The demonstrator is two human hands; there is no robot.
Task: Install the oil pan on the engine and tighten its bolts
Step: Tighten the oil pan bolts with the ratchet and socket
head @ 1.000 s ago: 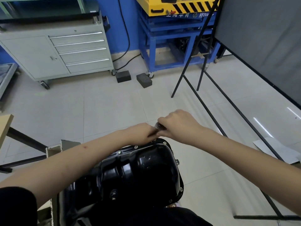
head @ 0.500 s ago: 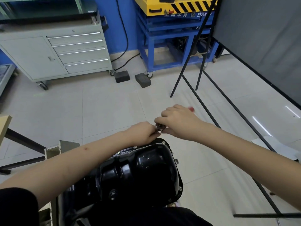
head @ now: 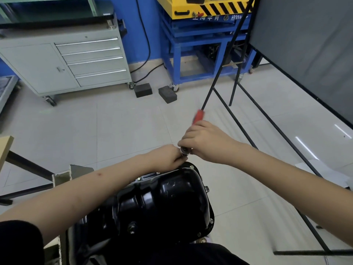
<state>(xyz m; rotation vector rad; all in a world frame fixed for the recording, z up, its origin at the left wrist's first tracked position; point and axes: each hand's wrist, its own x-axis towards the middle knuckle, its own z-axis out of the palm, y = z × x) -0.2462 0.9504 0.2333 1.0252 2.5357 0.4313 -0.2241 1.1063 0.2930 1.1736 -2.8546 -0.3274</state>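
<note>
The right hand (head: 206,142) was curled round a red-handled ratchet (head: 197,116), whose metal head (head: 185,149) was pinched by the fingers of the left hand (head: 168,156) at the far rim of the oil pan (head: 164,203). The glossy black pan was seated on the engine, bolts (head: 211,221) dotted along its flange. Two dark blocks (head: 167,94) lay on the floor beyond.

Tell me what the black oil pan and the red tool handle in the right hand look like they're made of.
The glossy black oil pan looks like stamped sheet metal with shiny paint or enamel: sharp reflections, pressed ridges, a bolted flange. The red tool handle, sticking out past the right hand, looks like plastic or rubber, though motion blur leaves that open. The tool's head by the fingers looks like bright bare metal.
</note>
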